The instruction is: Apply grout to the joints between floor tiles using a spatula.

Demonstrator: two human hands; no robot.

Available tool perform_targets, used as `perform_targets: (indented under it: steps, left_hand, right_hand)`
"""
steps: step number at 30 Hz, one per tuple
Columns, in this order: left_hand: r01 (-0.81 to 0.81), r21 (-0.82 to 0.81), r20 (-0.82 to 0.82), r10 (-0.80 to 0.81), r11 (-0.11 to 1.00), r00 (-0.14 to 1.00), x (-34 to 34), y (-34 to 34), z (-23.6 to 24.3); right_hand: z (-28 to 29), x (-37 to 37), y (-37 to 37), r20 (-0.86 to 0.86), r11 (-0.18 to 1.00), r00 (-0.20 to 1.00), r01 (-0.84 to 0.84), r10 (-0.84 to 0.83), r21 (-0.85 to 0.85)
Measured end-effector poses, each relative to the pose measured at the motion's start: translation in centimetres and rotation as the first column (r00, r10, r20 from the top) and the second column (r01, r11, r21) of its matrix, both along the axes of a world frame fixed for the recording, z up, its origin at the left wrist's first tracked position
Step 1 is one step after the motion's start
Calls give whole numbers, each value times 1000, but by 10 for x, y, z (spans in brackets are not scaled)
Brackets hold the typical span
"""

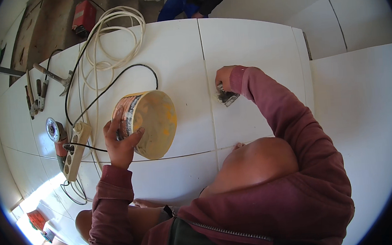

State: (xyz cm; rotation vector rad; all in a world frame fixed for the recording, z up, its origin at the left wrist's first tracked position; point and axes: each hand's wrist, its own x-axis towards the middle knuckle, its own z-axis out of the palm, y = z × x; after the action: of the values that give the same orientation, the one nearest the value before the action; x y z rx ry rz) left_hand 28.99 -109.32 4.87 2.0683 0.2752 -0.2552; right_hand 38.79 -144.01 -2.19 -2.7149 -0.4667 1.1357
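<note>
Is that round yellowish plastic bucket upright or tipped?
Tipped: the left hand holds the bucket with its open mouth turned toward the right.

The smeared bucket (159, 125) looks plastic, the scraper (228, 99) dull metal, tiles (249, 40) glossy, sleeves (291, 110) matt cloth.

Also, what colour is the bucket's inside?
Dull yellow with brighter orange-yellow patches inside the bucket; head view.

Left hand (121, 140): thumb spread to the right, separated from the fingers, which extend forward; the thumb and fingers form a clamping grip. The left forearm (112, 216) lies behind this grip, toward the torso. Right hand (225, 78): fingers curled into a compact grip, forward and to the right of the left grip. The right forearm (277, 100) extends rearward and rightward from it.
</note>
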Motion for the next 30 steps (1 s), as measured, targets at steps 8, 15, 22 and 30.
perform_targets:
  steps: [8,15,22,30]
  left_hand:
    - [12,-67,17,-11,998,1000,1,-7,2]
    - [-11,-89,26,13,996,1000,-5,-6,2]
    - [19,-23,23,-19,1000,1000,-5,-4,-4]
    - [13,35,40,-15,999,999,-3,-3,4]
  right_hand:
    - [-15,45,-11,607,987,780,88,-151,133]
    - [-9,51,-6,346,978,918,211,-195,-9]
    - [-6,72,-9,313,935,886,355,-342,17]
    - [-7,24,-9,14,999,999,36,-36,7]
